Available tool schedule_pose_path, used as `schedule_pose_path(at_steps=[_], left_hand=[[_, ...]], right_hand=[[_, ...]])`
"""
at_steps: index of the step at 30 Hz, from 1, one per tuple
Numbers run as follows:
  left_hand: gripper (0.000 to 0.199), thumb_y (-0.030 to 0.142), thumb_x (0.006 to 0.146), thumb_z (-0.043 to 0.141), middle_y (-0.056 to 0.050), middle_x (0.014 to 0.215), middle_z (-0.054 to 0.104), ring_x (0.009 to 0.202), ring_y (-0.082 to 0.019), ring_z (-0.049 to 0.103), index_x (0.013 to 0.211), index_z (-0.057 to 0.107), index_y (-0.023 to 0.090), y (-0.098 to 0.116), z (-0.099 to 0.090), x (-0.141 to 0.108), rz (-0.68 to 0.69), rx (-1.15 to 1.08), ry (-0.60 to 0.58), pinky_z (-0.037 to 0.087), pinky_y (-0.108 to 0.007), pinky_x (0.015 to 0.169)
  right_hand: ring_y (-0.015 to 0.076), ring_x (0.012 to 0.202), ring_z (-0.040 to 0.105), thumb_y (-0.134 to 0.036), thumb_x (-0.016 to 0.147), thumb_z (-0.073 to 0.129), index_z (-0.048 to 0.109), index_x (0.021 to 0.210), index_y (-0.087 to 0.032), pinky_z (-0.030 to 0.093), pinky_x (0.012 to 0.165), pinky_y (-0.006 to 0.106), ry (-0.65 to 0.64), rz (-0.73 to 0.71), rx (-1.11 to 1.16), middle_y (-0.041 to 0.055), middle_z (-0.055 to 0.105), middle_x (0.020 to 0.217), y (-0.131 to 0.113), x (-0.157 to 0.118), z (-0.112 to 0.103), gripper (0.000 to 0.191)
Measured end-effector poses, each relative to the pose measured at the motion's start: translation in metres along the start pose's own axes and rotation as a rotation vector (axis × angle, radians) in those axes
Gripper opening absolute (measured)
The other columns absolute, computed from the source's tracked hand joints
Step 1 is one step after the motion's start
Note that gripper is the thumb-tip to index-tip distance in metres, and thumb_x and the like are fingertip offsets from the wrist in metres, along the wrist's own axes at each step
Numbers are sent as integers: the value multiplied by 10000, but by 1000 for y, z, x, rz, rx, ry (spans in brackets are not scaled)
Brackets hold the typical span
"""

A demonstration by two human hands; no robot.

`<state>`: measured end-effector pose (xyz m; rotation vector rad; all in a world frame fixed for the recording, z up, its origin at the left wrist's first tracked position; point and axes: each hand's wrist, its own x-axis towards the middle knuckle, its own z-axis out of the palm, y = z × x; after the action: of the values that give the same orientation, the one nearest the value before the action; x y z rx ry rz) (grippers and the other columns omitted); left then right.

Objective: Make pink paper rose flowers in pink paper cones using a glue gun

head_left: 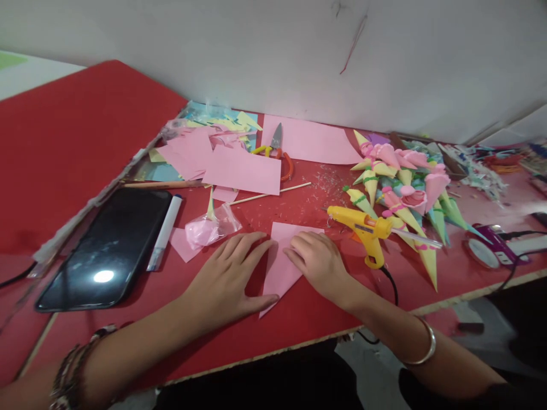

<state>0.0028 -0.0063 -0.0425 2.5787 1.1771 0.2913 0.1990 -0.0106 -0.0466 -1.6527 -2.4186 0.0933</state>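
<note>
A piece of pink paper (280,262) lies before me on the red table, its right side slanting down to a point near the front edge. My left hand (233,270) rests at its left with the fingers spread, thumb on the paper's lower tip and forefinger by its left edge. Over the upper right part, my right hand (316,262) presses down with bent fingers held close together; it hides that corner. Right of this hand lies a yellow glue gun (363,228) with a clear glue stick in its back.
Many small paper cones (410,196) are heaped at the right. Behind my hands lie pink sheets (243,171), scissors (277,148) and a thin stick (273,193). A phone (111,245), a marker (164,230) and a plastic bag (213,226) are leftward. A purple device (496,245) sits far right.
</note>
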Motion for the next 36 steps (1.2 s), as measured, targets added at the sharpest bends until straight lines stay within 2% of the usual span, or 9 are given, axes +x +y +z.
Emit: schedule_pose_path(at_steps=[9, 15, 17, 19, 22, 25, 27, 31, 36], left_hand=[[599, 528, 790, 542, -48, 1319, 531, 1158, -300, 448, 1313, 455, 249, 1, -4, -9, 39, 25, -115, 372, -463, 964], [663, 555, 786, 521, -37, 1376, 489, 1178, -301, 450, 1367, 383, 265, -1, -6, -10, 73, -13, -169, 357, -458, 967], [683, 559, 775, 524, -40, 1385, 478, 1189, -303, 445, 1374, 371, 269, -3, -6, -10, 75, -10, -178, 356, -457, 969], [709, 553, 758, 537, -45, 1398, 461, 1212, -305, 428, 1381, 357, 266, -4, -6, -11, 82, 2, -181, 343, -458, 985], [722, 536, 734, 556, -46, 1422, 430, 1262, -307, 381, 1374, 372, 258, -6, -7, -12, 109, 24, -180, 301, -468, 1025], [706, 523, 744, 548, -40, 1426, 424, 1285, -300, 357, 1372, 374, 254, -7, -6, -14, 136, 35, -165, 270, -477, 1050], [722, 495, 745, 561, -36, 1424, 428, 1285, -293, 360, 1389, 340, 256, -7, -5, -15, 144, 41, -149, 262, -476, 1058], [747, 508, 740, 568, -44, 1416, 438, 1277, -294, 369, 1397, 322, 251, -8, -4, -15, 147, 67, -148, 271, -483, 1053], [710, 539, 766, 526, -38, 1426, 423, 1278, -305, 363, 1389, 337, 257, -8, -5, -13, 148, 82, -175, 301, -514, 1027]], right_hand=[[179, 696, 564, -259, 924, 458, 587, 737, -176, 350, 658, 291, -15, -5, 23, 32, 619, 710, 0, -1, 0, 242], [186, 693, 572, -266, 933, 430, 590, 743, -180, 393, 659, 297, 1, 0, 31, 40, 625, 717, 0, -2, 1, 263], [199, 747, 575, -283, 934, 421, 602, 817, -168, 418, 683, 306, 51, -14, 43, 60, 634, 781, 2, -4, -1, 244], [218, 834, 565, -299, 936, 408, 605, 950, -151, 436, 738, 329, 152, -84, 37, 95, 631, 884, 3, -9, -5, 247], [213, 950, 529, -222, 926, 416, 597, 1067, -198, 418, 852, 349, 270, -310, 7, 91, 607, 994, 2, -20, -12, 230], [194, 1078, 468, -199, 910, 445, 615, 1040, -275, 336, 988, 368, 169, -514, 36, 46, 584, 1088, -3, -35, -18, 227], [191, 1096, 452, -255, 912, 454, 591, 1109, -301, 291, 1028, 389, 71, -576, 56, 38, 564, 1150, -7, -44, -19, 245], [198, 1111, 441, -318, 922, 438, 548, 1192, -287, 297, 1028, 393, -3, -547, 75, 50, 544, 1202, -10, -55, -17, 294], [220, 1120, 429, -367, 919, 433, 592, 1132, -274, 342, 999, 392, 57, -441, 60, 55, 556, 1176, 0, -58, -16, 282]])
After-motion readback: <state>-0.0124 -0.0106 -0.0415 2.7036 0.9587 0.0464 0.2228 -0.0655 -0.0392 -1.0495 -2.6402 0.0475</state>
